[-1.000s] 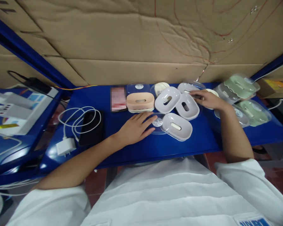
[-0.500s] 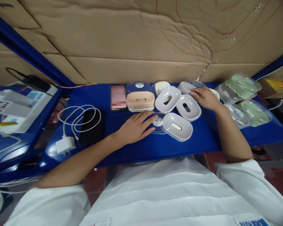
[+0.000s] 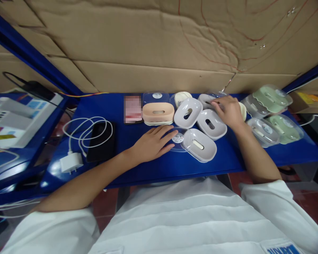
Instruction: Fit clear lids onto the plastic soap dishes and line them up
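My left hand (image 3: 154,144) lies palm down with fingers spread on the blue table, its fingertips at a clear lid (image 3: 177,138) with a round label. Beside that lid is a grey oval soap dish (image 3: 208,150) with a pale strip across its slot. My right hand (image 3: 228,110) reaches to the back, thumb and fingers drawn together on the rim of another grey soap dish (image 3: 203,98); the hand partly hides it. Two more grey dishes, one left (image 3: 186,120) and one right (image 3: 216,129), lie between my hands. A clear lid (image 3: 219,94) shows behind my right fingers.
A peach soap dish (image 3: 158,112) and a phone (image 3: 133,109) lie at the back left. Green lidded dishes (image 3: 270,96) stand at the right with a lidded grey one (image 3: 265,133). A white charger (image 3: 71,162) and cable lie at the left. A cardboard wall (image 3: 148,42) closes the back.
My right hand and the back grey dish have shifted slightly left, and the front grey dish sits a little lower in view. My left hand stays in place.
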The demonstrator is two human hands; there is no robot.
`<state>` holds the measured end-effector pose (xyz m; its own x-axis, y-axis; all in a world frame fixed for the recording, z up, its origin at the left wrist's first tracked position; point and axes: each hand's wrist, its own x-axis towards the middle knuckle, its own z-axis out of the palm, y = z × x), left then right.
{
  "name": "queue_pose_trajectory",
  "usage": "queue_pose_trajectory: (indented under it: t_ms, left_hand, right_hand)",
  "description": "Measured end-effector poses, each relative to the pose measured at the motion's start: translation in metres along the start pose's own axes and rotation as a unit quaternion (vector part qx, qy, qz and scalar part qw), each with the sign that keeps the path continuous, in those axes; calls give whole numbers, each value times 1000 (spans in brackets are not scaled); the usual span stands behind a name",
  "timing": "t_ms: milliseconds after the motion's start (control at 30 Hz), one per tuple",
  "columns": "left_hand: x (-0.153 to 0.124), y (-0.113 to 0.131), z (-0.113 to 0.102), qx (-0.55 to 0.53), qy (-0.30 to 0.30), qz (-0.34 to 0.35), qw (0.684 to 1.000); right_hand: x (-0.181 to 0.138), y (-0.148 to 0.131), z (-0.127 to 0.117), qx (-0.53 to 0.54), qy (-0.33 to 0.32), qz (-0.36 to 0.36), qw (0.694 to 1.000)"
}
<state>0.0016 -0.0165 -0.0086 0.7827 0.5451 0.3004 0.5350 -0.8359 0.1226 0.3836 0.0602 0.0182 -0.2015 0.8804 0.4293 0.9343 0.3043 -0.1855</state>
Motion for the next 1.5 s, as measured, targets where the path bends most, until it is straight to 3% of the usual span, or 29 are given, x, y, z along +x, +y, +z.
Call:
queue_pose_trajectory:
  t_ms: [133,300,467,600,667,800,867,967,1200,1300,1500]
  left_hand:
    - [0,3,-1,19,6,-2,1000]
    - [-1,8,-1,45,24,-53,997]
    - [0,7,0,33,29,-71,997]
    - [1,7,-2,31,20,-66,997]
    - [1,7,-3,33,16,-65,997]
    - [1,8,-3,42,17,-66,997]
    - [0,8,-2,41,16,-67,997]
    - [0,8,-1,40,16,-64,997]
    - [1,7,-2,43,15,-61,997]
    - [1,7,-3,45,17,-57,997]
    - [1,6,-3,44,14,-54,997]
  right_hand:
    - [2,15,-10,-14,-9,31,999]
    - [-1,56,-44,-56,61,151,985]
    - [-4,82,-67,-47,202,189,960]
    - [-9,111,-76,-88,345,186,916]
    - [-13,129,-76,-151,329,223,905]
    - [-25,157,-67,-187,182,359,896]
    - [-29,163,-63,-172,116,381,901]
    - [-29,160,-63,-172,75,353,917]
    - [-13,123,-66,-202,106,247,942]
    - [-8,105,-62,-164,101,205,960]
    - [1,39,-35,-90,66,82,990]
